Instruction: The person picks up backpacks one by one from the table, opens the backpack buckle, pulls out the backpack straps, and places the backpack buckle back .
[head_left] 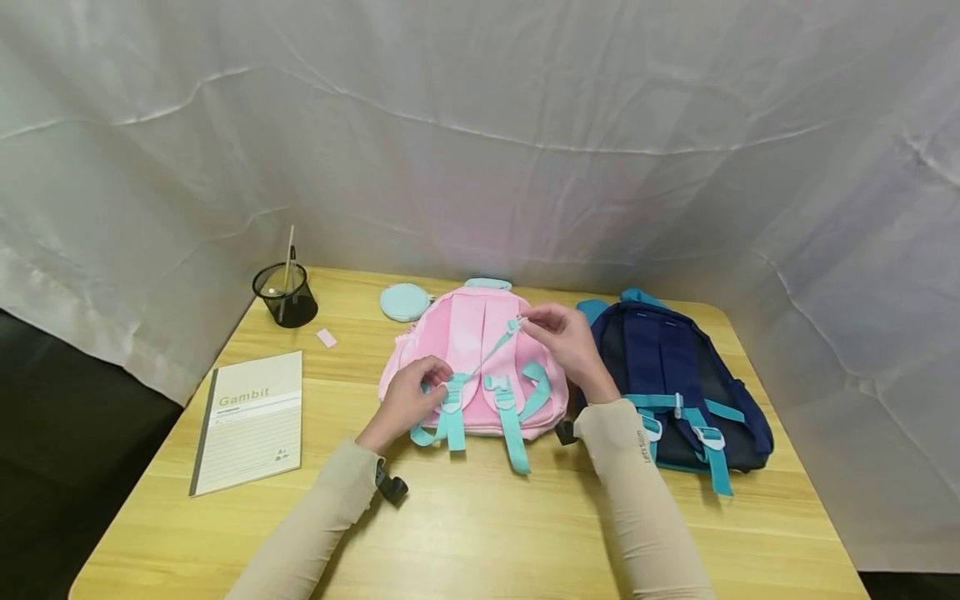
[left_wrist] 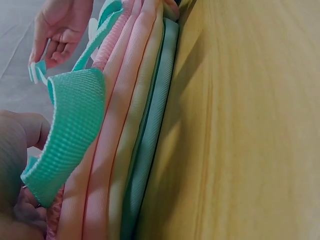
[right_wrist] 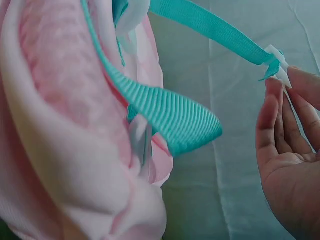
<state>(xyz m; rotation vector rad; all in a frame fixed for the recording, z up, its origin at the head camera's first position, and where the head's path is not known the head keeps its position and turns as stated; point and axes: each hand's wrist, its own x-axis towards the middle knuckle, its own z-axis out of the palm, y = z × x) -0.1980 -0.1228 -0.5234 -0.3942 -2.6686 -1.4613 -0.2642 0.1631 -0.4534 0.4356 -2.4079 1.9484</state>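
A pink backpack [head_left: 431, 337] lies on the table with its shoulder straps facing up. Above it, my right hand [head_left: 562, 337] pinches a small white buckle [right_wrist: 281, 65] at the end of a thin teal strap [head_left: 495, 348]. That strap stretches slantwise down to the bag's left shoulder strap. There my left hand [head_left: 411, 396] has its thumb and curled fingers at the teal webbing [head_left: 453, 408], seemingly pinching it; its fingertips are partly hidden. A teal webbing loop [left_wrist: 75, 125] hangs in front of this hand in the left wrist view. To the right, a second webbing loop [head_left: 536, 392] sticks out.
A dark blue backpack [head_left: 682, 350] with teal straps lies close on the right. At left are a notebook [head_left: 255, 425], a pink eraser-like piece [head_left: 326, 337] and a black mesh pen holder [head_left: 292, 304]. A round light-blue pouch [head_left: 405, 302] touches the pink bag's upper left.
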